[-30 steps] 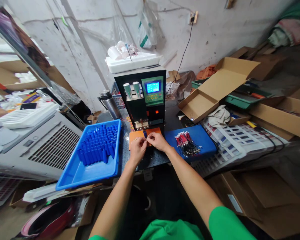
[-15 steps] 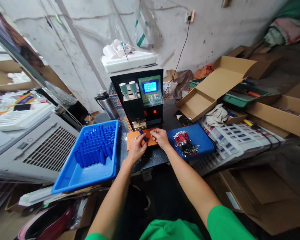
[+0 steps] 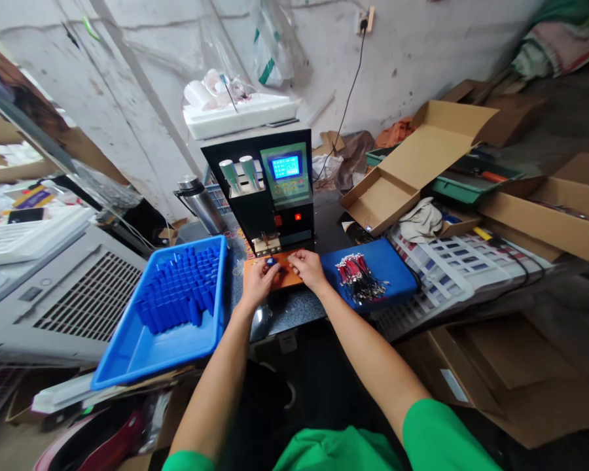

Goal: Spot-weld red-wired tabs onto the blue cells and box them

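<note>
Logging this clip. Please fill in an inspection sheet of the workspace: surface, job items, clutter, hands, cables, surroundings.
Surface: dark speckled worktop; orange board in front of the black machine, whose display is lit.
Job items: blue cylinders grouped in a blue tray; red and black wires on a blue pad.
Clutter: white foam tray bearing odds and ends atop the machine; open cardboard box at right.
Hands: left hand holds a blue cylinder; right hand has fingers pinched, contents too small to tell.
Cables: black cord hangs from a wall socket.
Surroundings: marked wall; grey slatted unit at left.
</note>
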Demonstrator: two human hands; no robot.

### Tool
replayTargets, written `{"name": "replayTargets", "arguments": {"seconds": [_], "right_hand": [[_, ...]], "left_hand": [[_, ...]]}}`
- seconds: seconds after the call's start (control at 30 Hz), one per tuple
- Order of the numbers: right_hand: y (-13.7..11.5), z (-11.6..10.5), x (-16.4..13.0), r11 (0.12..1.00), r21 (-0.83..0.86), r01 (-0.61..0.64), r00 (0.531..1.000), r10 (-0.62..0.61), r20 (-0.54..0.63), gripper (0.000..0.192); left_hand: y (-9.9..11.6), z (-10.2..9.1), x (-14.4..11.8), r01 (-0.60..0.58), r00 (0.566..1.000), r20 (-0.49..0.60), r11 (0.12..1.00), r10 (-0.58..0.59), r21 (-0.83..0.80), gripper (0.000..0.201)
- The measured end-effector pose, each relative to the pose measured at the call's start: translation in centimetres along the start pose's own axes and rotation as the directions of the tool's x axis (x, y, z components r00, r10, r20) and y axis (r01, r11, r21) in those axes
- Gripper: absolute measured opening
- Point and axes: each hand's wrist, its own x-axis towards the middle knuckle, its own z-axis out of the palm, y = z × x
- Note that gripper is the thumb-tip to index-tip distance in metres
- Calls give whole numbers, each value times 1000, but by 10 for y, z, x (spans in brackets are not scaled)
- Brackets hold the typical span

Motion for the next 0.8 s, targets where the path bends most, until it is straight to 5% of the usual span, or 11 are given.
{"name": "replayTargets", "arguments": {"seconds": [0.8], "right_hand": [[-9,20,-2,998,7,-68,997,68,-23,25]], "left_hand": [[-13,7,-6,4,998,-63,1000,-3,7,27]]}}
